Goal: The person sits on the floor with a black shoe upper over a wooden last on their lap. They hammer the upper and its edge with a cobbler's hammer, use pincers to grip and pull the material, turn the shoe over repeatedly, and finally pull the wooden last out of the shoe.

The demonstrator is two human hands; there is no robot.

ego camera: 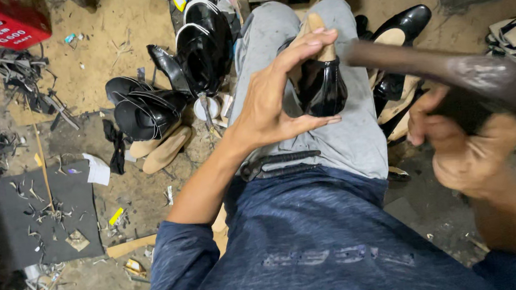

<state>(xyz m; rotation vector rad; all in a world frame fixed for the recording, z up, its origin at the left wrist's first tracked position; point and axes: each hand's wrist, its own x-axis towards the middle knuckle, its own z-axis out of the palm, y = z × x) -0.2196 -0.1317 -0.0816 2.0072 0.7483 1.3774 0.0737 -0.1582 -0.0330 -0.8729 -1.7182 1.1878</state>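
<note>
A glossy black shoe on a wooden last (322, 83) rests on my lap, on grey trousers. My left hand (278, 94) curls around it, thumb below and fingers reaching over the top. My right hand (464, 147) is closed on a dark hammer (448, 68), which is blurred and raised to the right of the shoe, its handle stretching toward the upper left. Black pliers (278, 163) lie across my thigh just below the left hand.
Several black shoes and tan soles (163, 103) are piled on the dirt floor to the left. More black shoes (394, 48) lie on the right. A dark mat with scraps (37, 217) sits at lower left, a red box (6, 23) at top left.
</note>
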